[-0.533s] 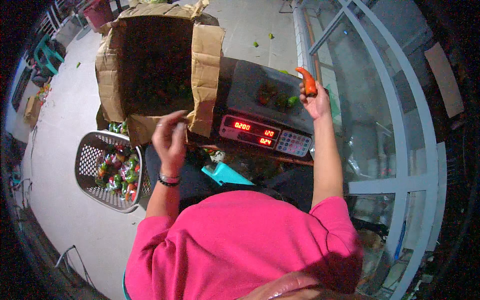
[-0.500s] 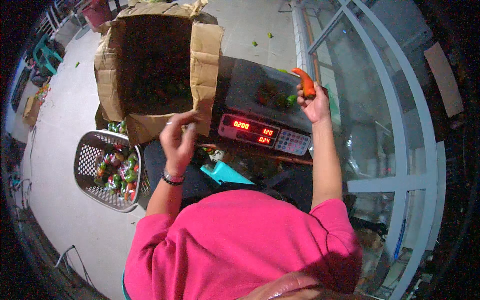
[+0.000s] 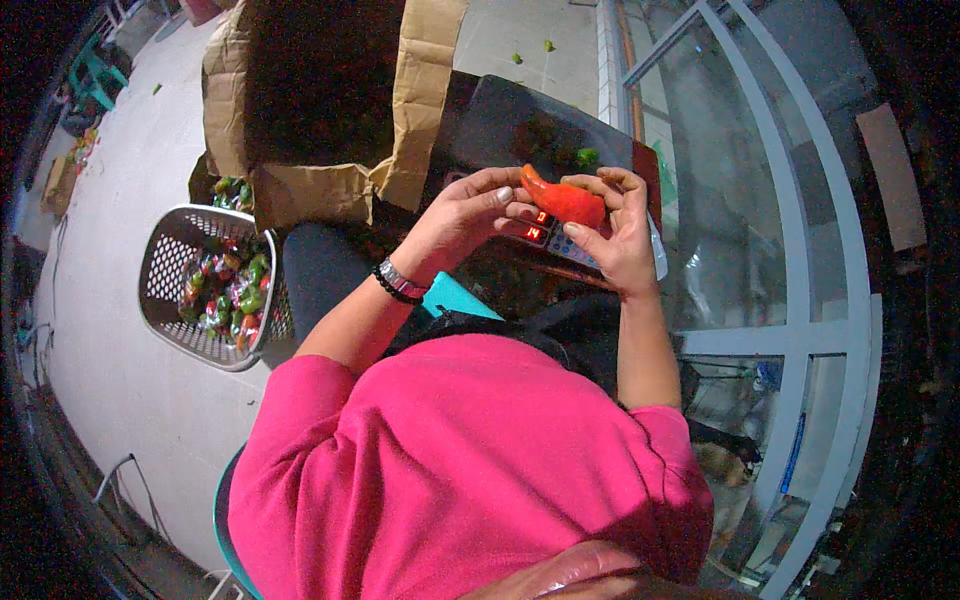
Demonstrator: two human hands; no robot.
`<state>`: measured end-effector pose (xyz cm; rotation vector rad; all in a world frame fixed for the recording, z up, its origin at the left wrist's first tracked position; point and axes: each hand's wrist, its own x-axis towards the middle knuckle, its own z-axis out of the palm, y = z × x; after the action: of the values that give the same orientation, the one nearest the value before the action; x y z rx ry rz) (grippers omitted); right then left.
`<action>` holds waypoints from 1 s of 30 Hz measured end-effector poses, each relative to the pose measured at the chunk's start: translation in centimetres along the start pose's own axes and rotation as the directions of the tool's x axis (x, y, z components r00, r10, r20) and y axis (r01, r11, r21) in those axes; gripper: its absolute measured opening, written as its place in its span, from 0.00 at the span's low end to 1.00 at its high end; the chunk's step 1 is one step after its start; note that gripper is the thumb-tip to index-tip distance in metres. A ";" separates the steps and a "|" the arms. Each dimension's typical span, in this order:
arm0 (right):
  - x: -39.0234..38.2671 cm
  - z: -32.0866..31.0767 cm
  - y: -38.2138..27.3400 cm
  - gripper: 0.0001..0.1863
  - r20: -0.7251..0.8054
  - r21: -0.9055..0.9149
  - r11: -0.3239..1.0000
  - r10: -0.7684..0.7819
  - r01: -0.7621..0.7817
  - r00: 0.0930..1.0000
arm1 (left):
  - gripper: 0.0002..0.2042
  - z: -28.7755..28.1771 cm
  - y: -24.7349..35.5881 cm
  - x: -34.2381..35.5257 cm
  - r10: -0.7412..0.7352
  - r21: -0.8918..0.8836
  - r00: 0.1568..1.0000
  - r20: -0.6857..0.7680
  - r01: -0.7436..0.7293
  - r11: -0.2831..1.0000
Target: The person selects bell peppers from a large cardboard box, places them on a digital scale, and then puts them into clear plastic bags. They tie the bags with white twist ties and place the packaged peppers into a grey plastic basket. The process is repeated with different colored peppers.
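A red-orange pepper (image 3: 568, 204), long and tapering to a curved tip, is held over the front of a digital scale (image 3: 480, 110). My right hand (image 3: 622, 235) is closed round its thick end, the thumb below and the fingers above. My left hand (image 3: 470, 218) comes in from the other side, fingers stretched toward the thin tip; its thumb stands apart from the pepper. Whether its fingertips press on the skin is hard to see. Both hands partly cover the lit red display and keypad. Behind them on the dark platform lies a small green pepper (image 3: 587, 157), near a dim reddish patch.
A tall open cardboard box (image 3: 425, 70) with a dark interior stands left of the scale. Farther left is a perforated basket (image 3: 160, 325) of bagged peppers (image 3: 228, 295). A glass partition with a grey metal frame (image 3: 800, 260) runs along the right. A turquoise object (image 3: 460, 297) shows beside my lap.
My right hand has brought the pepper left and nearer to me, turning it sideways. My left hand has moved right, from beside the box to the pepper's tip. The view has shifted somewhat.
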<state>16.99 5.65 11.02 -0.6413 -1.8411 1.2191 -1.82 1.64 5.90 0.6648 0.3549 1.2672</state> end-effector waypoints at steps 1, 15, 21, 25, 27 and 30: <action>-0.3 0.2 -0.2 0.32 0.005 -0.036 0.999 -0.012 0.012 1.000 | 0.20 0.2 -0.1 -0.2 0.001 -0.007 1.000 -0.012 -0.001 1.000; -2.2 2.8 -1.3 0.37 0.149 -0.634 0.677 -0.369 0.375 0.917 | 0.21 2.4 -1.7 -2.2 0.105 -0.070 0.992 0.064 -0.100 0.993; -3.2 4.6 -0.8 0.35 -0.105 -0.214 0.957 -0.220 0.194 0.970 | 0.21 2.0 -1.6 -2.0 0.140 -0.047 0.988 0.060 -0.137 0.989; -3.3 4.3 -0.4 0.31 -0.075 -0.340 0.929 -0.184 0.148 0.980 | 0.18 1.6 -1.6 -2.1 0.116 -0.117 0.990 0.085 -0.106 0.987; -3.3 4.3 -0.5 0.29 -0.067 -0.375 0.913 -0.196 0.158 0.978 | 0.18 1.9 -1.3 -2.3 0.093 -0.142 0.993 0.068 -0.083 0.986; -3.3 4.3 -0.2 0.29 -0.073 -0.389 0.911 -0.181 0.139 0.981 | 0.18 1.6 -1.5 -2.2 0.116 -0.161 0.989 0.096 -0.100 0.982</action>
<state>15.13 0.91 9.25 -0.7346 -2.0132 0.7055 -0.33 -1.09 5.92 0.6209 0.1330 1.3423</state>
